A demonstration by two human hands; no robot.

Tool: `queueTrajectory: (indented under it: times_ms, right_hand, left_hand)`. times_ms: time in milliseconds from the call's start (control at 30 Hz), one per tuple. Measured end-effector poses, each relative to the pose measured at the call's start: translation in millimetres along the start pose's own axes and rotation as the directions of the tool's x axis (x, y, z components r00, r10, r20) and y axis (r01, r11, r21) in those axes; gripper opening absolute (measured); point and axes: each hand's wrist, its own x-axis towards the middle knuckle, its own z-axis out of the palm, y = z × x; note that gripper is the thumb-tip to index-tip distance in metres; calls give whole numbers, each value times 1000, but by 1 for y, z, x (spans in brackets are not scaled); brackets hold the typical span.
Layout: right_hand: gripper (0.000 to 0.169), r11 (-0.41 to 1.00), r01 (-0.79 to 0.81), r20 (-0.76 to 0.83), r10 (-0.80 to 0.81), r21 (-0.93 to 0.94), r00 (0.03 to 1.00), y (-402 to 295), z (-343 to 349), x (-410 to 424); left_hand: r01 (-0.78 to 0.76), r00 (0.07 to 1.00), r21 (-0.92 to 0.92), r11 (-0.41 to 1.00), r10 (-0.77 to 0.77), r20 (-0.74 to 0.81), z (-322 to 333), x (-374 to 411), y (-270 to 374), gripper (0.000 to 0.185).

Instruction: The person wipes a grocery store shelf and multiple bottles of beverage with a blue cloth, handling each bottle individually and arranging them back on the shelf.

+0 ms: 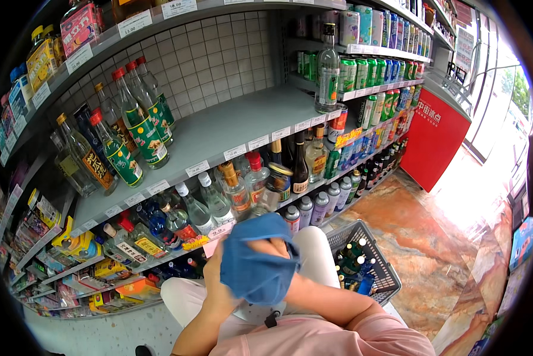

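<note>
A blue cloth (pixel 259 262) is bunched over the person's lap, between both hands. My left hand (pixel 217 271) grips its left side, with the fingers partly behind it. On the right, my right hand (pixel 271 249) is pushed into the folds, its fingers partly covered. A glass bottle with a dark lid (pixel 275 184) tilts up just above the cloth; its lower part is hidden, and whether a hand holds it cannot be told. Green-labelled glass bottles with red caps (pixel 144 124) stand on the grey shelf (pixel 230 120) in front, and one clear bottle (pixel 327 71) stands at its right end.
Below the shelf are rows of liquor bottles (pixel 213 200) and a pink price sign (pixel 215 240). A grey plastic basket (pixel 389 276) holding bottles stands by the right knee. Beer cans (pixel 373 69) fill the right shelves, beside a red freezer (pixel 435 133). Boxed goods line the left.
</note>
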Motion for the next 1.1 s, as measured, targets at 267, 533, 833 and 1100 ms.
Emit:
queueTrajectory:
  times_ms: [267,533,833,1100]
  right_hand:
    - [50,686,-228,207,114,691,972,19,34,-54]
    - [23,835,-300,-202,231,-462,952,67,-62,-4]
    - [28,979,-199,49,196,52,979,55,-51,10]
    - [43,979,28,15,-31,203,999,34,2,-7]
  left_hand:
    - [292,950,-568,770,-301,80,13,7,-43,58]
    - [42,999,137,990,-41,-7,-23,0,-12,71]
    - [143,879,243,960,-235,414,-37,-14,4,76]
    - [24,923,-123,992,25,384,-22,-19,-38,79]
